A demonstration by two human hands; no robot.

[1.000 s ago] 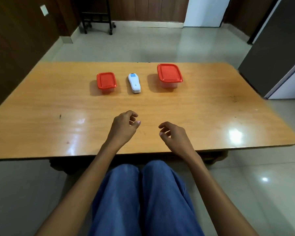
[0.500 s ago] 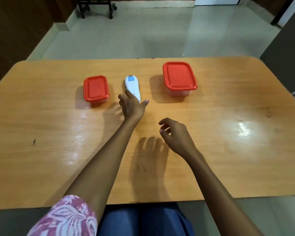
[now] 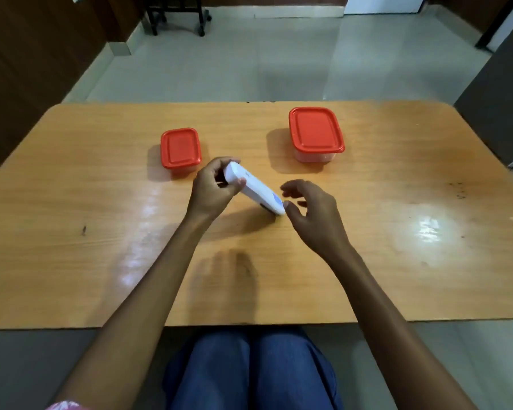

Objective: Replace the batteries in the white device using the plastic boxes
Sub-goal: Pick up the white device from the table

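Note:
My left hand (image 3: 212,187) grips one end of the white device (image 3: 256,190) and holds it tilted above the wooden table (image 3: 71,202). The device's blue-marked end points down to the right. My right hand (image 3: 311,211) hovers open just beside that lower end, thumb nearly touching it. A small plastic box with a red lid (image 3: 180,150) stands behind my left hand. A larger plastic box with a red lid (image 3: 316,133) stands further right. Both lids are closed.
The table's near edge lies just above my knees in blue trousers (image 3: 249,371). A dark chair on castors (image 3: 176,13) stands on the tiled floor beyond the table. A dark cabinet (image 3: 498,99) stands at the right.
My left hand reached forward, took the white device from between the boxes and lifted it toward me. My right hand moved up next to it and opened.

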